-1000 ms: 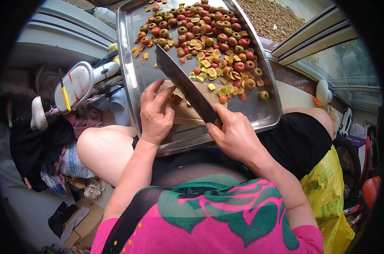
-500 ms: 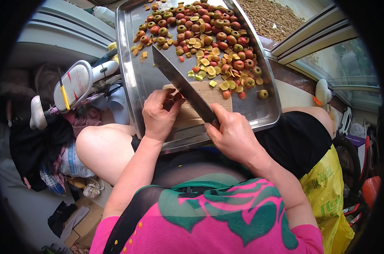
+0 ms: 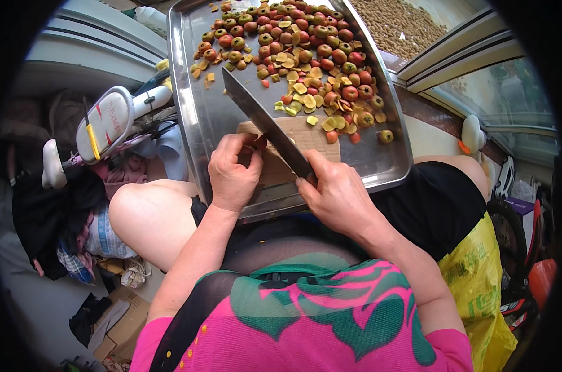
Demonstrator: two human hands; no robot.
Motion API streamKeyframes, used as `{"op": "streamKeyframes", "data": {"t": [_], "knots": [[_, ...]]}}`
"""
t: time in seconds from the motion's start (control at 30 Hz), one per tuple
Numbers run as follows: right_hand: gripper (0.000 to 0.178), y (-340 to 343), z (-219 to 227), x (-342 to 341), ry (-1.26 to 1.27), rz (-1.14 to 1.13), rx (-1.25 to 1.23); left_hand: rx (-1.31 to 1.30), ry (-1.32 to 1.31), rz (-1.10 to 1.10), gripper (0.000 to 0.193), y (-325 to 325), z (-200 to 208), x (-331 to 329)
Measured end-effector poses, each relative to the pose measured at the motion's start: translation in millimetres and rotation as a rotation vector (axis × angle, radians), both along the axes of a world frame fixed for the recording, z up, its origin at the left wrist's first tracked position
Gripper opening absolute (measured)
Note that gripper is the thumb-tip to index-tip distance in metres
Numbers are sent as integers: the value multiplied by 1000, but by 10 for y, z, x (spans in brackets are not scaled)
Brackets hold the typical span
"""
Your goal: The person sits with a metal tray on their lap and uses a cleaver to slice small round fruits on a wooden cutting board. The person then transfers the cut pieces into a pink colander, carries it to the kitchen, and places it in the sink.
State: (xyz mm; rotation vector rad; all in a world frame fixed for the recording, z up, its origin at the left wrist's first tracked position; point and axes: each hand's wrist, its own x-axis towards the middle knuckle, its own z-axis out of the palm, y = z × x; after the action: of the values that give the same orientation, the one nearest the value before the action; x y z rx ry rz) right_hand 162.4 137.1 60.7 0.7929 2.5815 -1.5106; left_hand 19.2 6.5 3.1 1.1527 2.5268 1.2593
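Observation:
My right hand (image 3: 337,189) is wrapped round the handle of a large kitchen knife (image 3: 265,124). The wide dark blade slants toward the far left, over a brown cardboard piece (image 3: 321,144) at the near end of a metal tray (image 3: 188,118). Left of the blade, my left hand (image 3: 234,177) pinches a small red fruit (image 3: 260,142) against or close beside the edge; the fingers partly hide it. Many whole red and green fruits (image 3: 349,93), like hawthorns, lie at the tray's far side and right. Pale yellow slices (image 3: 309,101) are scattered among them.
The tray rests across my bare legs (image 3: 151,217). A child's bike seat (image 3: 107,121), with a yellow-handled cutter (image 3: 94,139) on it, stands at the left. A yellow bag (image 3: 476,285) hangs at the right. Sliding glass doors (image 3: 504,99) flank the far right; many peanuts (image 3: 399,28) lie beyond.
My left thumb has dropped slightly away from the blade while the fingers keep the fruit. The knife has shifted a little toward me and left; the pile looks the same.

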Motion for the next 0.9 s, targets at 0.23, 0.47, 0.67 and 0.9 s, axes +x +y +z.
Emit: {"op": "streamKeyframes", "data": {"t": [0.23,0.47,0.67,0.9], "knots": [[21,-8,-29,-1,24,14,49,-17,28,47,12,59,20,27],[34,-45,-63,62,84,98,222,12,-37,165,11,76,-15,70],[39,-75,8,143,51,175,310,29,-23,184,13,52,-114,57],[41,-106,17,183,55,195,338,57,15,148,15,51,-129,42]]}}
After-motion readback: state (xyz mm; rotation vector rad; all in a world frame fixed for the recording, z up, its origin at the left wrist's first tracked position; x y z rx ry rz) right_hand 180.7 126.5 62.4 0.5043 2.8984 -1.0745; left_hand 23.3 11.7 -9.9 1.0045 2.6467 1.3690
